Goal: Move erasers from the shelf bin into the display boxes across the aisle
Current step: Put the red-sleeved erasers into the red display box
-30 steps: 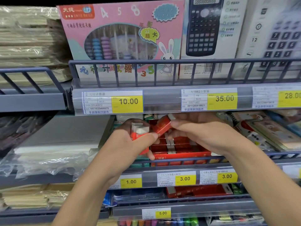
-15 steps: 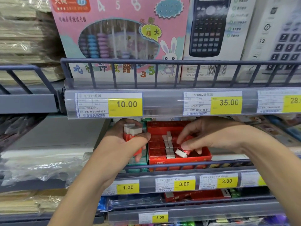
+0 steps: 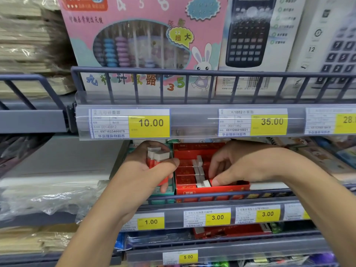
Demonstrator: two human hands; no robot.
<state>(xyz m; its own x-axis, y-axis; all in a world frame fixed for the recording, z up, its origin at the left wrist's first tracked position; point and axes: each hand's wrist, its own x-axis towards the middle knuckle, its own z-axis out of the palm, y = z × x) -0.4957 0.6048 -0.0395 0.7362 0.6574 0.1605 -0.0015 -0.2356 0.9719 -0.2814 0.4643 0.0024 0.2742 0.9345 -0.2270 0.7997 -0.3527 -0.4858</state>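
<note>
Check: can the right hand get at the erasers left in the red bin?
Probably yes. The right hand is already inside the open-topped red bin, fingertips on an eraser at the front; nothing covers the row. The left hand holds its erasers off to the side.

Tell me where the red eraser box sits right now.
Head view, centre: the red eraser box sits on the middle shelf under the 10.00 tag, between both hands.

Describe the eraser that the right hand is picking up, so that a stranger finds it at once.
Find the yellow 35.00 price tag; below it sits a red box. At its front edge, the right hand pinches one eraser, the only one touched there.
</note>
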